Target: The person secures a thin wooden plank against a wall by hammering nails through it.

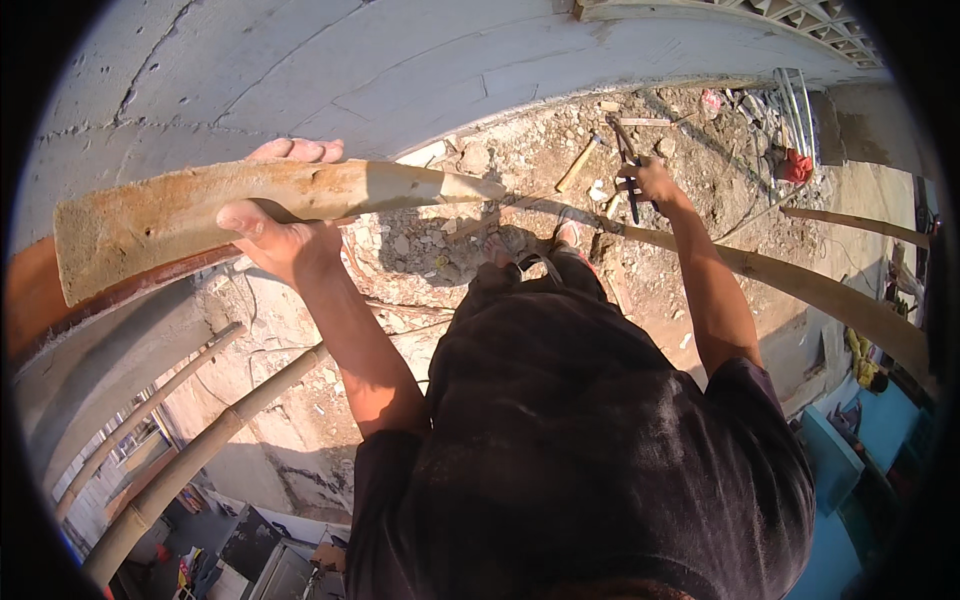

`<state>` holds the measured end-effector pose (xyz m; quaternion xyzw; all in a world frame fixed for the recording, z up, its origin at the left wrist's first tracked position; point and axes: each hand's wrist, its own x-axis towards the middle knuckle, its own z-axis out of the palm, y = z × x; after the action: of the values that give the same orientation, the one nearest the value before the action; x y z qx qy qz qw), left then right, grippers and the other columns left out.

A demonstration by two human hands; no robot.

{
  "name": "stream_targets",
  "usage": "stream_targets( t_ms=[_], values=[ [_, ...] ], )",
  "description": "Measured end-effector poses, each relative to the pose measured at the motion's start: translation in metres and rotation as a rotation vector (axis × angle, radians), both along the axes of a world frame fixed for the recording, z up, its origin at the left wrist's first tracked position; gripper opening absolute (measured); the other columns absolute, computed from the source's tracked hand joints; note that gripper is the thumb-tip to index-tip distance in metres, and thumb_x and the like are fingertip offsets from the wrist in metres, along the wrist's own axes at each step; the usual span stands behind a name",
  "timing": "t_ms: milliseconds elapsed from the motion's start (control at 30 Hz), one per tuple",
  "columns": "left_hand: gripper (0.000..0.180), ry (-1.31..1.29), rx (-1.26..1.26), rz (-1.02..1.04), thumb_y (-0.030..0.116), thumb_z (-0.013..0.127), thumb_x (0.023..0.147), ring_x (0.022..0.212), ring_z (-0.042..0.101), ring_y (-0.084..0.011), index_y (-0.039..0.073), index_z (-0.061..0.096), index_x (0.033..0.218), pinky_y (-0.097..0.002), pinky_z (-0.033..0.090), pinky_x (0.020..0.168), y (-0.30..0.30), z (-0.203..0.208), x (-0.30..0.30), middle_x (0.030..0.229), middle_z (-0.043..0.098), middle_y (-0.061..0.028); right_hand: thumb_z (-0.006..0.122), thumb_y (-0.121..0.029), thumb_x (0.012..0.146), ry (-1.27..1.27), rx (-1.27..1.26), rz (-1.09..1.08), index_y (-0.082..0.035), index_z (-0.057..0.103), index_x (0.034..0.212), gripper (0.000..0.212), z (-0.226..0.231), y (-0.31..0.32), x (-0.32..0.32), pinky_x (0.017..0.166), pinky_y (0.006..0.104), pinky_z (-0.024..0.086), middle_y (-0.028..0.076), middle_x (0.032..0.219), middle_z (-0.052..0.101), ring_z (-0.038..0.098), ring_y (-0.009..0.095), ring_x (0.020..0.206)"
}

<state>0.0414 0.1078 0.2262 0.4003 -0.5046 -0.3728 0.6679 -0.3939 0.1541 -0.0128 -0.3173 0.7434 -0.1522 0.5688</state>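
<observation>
A long weathered wooden plank [170, 215] crosses the left side, its wide end at the far left and its narrow end near the middle. Around its edges my left hand [285, 235] is closed, thumb on the near side and fingertips showing over the far side. Off to the right, my right hand [655, 183] is closed on a dark, long-armed hand tool [628, 150]; its exact kind is hard to make out. On the rubble just left of that hand lies a hammer-like tool with a yellowish handle [577, 168].
Broken rubble [420, 245] covers the ground around my feet [567, 235]. A bamboo pole [790, 275] slants away right; another bamboo pole [215, 435] runs lower left. A grey wall [300, 70] stands ahead. Metal rods and a red bag [796, 167] sit far right.
</observation>
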Motion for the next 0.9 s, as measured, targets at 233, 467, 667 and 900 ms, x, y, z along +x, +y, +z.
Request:
stream_targets(
  t_ms=[233, 467, 667, 900],
  values=[
    [0.094, 0.077, -0.046, -0.359, 0.087, 0.042, 0.083, 0.086, 0.065, -0.0322, 0.0, 0.066, 0.108, -0.0538, 0.052, 0.084, -0.009, 0.002, -0.023, 0.089, 0.068, -0.0142, 0.059, -0.028, 0.103, -0.625, -0.026, 0.121, 0.003, 0.061, 0.12, 0.036, 0.041, 0.018, 0.048, 0.087, 0.0371, 0.059, 0.012, 0.103, 0.069, 0.07, 0.021, 0.095],
    [0.107, -0.047, -0.009, -0.235, 0.099, 0.042, 0.066, 0.063, 0.059, -0.0266, -0.002, 0.067, 0.087, -0.04, 0.049, 0.058, 0.0, 0.0, -0.04, 0.072, 0.063, -0.0151, 0.057, -0.028, 0.101, -0.434, -0.225, 0.731, -0.003, 0.063, 0.121, 0.032, 0.095, -0.016, 0.025, 0.089, 0.0401, 0.051, 0.011, 0.096, 0.071, 0.067, 0.022, 0.093],
    [0.105, 0.117, -0.136, -0.563, 0.099, 0.046, 0.065, 0.048, 0.054, -0.0225, -0.002, 0.069, 0.087, -0.0332, 0.044, 0.045, 0.002, 0.0, -0.071, 0.06, 0.059, -0.0091, 0.056, -0.031, 0.102, -0.358, -0.389, 1.207, -0.005, 0.06, 0.131, 0.039, 0.118, -0.07, 0.026, 0.096, 0.0449, 0.049, 0.019, 0.11, 0.07, 0.064, 0.034, 0.108],
    [0.101, 0.165, -0.228, -0.55, 0.093, 0.052, 0.067, 0.043, 0.057, -0.0256, -0.006, 0.064, 0.078, -0.0343, 0.05, 0.039, 0.009, 0.0, -0.084, 0.058, 0.062, -0.0163, 0.055, -0.031, 0.102, -0.308, -0.347, 1.418, -0.006, 0.055, 0.139, 0.044, 0.121, -0.078, 0.037, 0.099, 0.0477, 0.048, 0.026, 0.118, 0.065, 0.062, 0.04, 0.112]
  ],
)
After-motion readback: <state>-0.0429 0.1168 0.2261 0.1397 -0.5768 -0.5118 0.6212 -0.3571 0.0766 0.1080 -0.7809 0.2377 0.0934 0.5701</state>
